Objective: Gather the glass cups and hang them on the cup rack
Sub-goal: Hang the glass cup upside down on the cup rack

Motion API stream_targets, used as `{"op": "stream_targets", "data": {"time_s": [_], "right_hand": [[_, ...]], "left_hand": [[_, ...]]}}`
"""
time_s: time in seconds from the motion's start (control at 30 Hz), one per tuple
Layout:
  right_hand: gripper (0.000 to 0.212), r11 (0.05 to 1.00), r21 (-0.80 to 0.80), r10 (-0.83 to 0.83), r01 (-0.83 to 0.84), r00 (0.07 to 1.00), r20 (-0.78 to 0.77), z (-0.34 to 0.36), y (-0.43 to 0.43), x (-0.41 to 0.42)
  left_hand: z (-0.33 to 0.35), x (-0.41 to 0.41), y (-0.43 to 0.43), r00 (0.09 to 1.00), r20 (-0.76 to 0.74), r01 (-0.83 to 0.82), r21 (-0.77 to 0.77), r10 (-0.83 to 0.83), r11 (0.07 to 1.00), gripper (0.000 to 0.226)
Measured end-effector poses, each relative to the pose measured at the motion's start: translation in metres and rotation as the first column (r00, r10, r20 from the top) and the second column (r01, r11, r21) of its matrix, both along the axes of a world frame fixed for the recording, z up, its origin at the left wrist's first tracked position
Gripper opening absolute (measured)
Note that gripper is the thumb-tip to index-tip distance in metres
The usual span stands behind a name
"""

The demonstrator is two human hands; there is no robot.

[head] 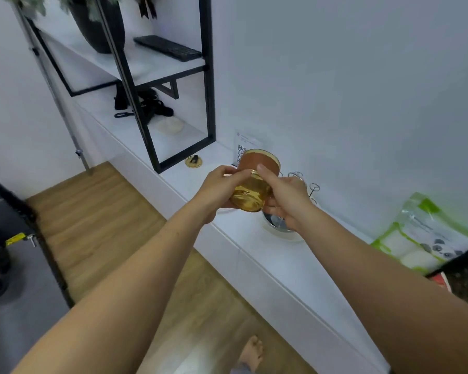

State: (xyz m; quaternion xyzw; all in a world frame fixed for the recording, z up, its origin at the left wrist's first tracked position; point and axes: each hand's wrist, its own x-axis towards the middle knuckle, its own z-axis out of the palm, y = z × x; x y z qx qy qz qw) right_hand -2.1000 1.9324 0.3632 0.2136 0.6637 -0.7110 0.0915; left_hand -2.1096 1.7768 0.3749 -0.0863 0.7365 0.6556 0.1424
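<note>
An amber glass cup (250, 194) with a brown band (257, 161) round its upper part is held tilted above the white counter (254, 238), base toward me. My left hand (218, 188) grips its left side and my right hand (287, 197) grips its right side, index finger along the band. Behind my right hand stands the wire cup rack (312, 188), its looped prongs showing; its round base (278, 228) is partly hidden by that hand.
A black-framed shelf unit (173, 85) stands on the counter at left, holding a keyboard (168, 47), a plant pot and black straps. A green-and-white plastic pack (424, 233) lies at the right. A tripod leg (19, 211) stands on the wooden floor.
</note>
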Motion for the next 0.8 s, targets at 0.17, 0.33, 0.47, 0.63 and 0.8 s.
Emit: {"op": "stream_targets", "data": {"time_s": [0.17, 0.33, 0.47, 0.63, 0.8], "right_hand": [[0.082, 0.996, 0.080, 0.044, -0.051, 0.995, 0.085, -0.018, 0.026, -0.059], [0.066, 0.984, 0.073, 0.146, -0.161, 0.973, 0.178, -0.025, 0.057, -0.108], [0.065, 0.975, 0.087, 0.189, -0.207, 0.966, 0.179, -0.035, 0.068, -0.131], [0.045, 0.962, 0.138, 0.199, -0.236, 0.951, 0.236, -0.062, 0.080, -0.153], [0.034, 0.978, 0.143, 0.100, -0.155, 0.937, 0.335, -0.085, 0.090, -0.176]], "left_hand": [[0.003, -0.060, 0.027, 0.997, 0.016, 0.076, -0.091, -0.075, 0.993, 0.048], [-0.008, -0.109, 0.054, 0.984, 0.107, 0.156, -0.136, -0.143, 0.978, 0.037], [-0.031, -0.133, 0.070, 0.969, 0.193, 0.182, -0.151, -0.152, 0.972, 0.039], [-0.057, -0.159, 0.087, 0.941, 0.309, 0.181, -0.114, -0.138, 0.977, 0.035], [-0.081, -0.188, 0.095, 0.904, 0.377, 0.239, -0.061, -0.200, 0.969, 0.022]]}}
